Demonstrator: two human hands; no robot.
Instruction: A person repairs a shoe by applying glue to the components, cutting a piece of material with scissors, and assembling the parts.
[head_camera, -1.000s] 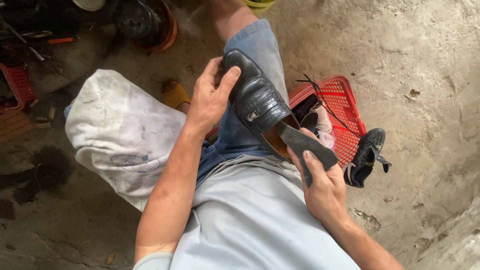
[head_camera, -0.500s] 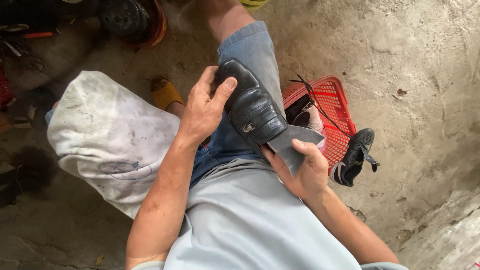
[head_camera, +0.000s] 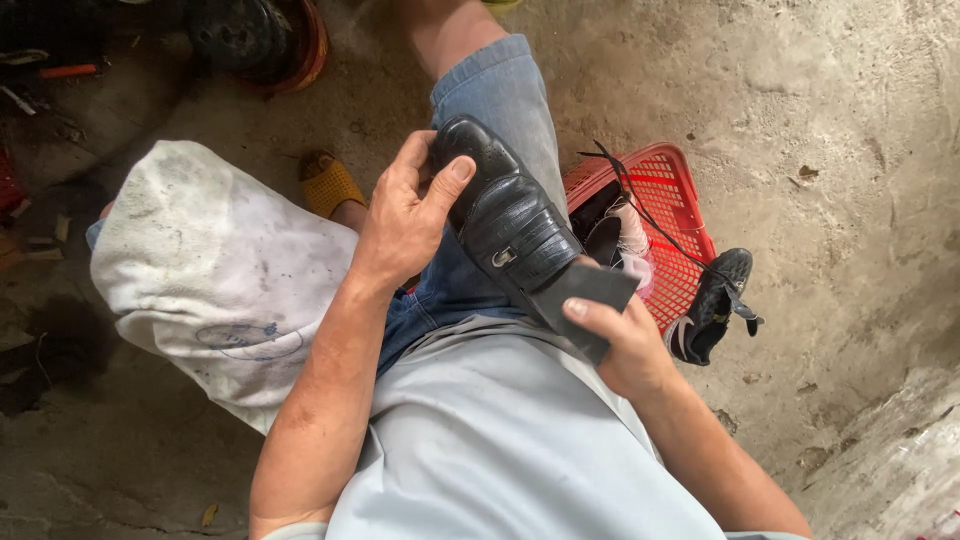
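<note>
Head view, left hand: my left hand (head_camera: 405, 225) comes in from my bent left arm and wraps the toe end of the black shoe (head_camera: 505, 225); my fingers are closed over its far side and the thumb lies flat along the top.
Head view, right hand: my right hand (head_camera: 625, 345) comes up from the lower right, wrist bent inward; its fingers are closed on a dark grey flat piece (head_camera: 585, 300), thumb on top, pinching it at the heel end of the shoe.
Shoe: it rests on my right thigh, on the blue jeans (head_camera: 500, 95), toe pointing away from me, heel toward my belly; a small metal buckle shows on its side.
Flat piece: touching the shoe's opening; I cannot tell how far it goes inside.
Cloth: a dirty white cloth (head_camera: 215, 275) covers my left knee.
Basket: a red plastic basket (head_camera: 665, 185) sits on the concrete floor (head_camera: 830, 130) just right of my thigh, with a black lace trailing over its rim.
Other shoe: a black sports shoe (head_camera: 715, 305) leans against the basket's right edge.
Sandal: a yellow sandal (head_camera: 330, 185) sits beyond the cloth.
</note>
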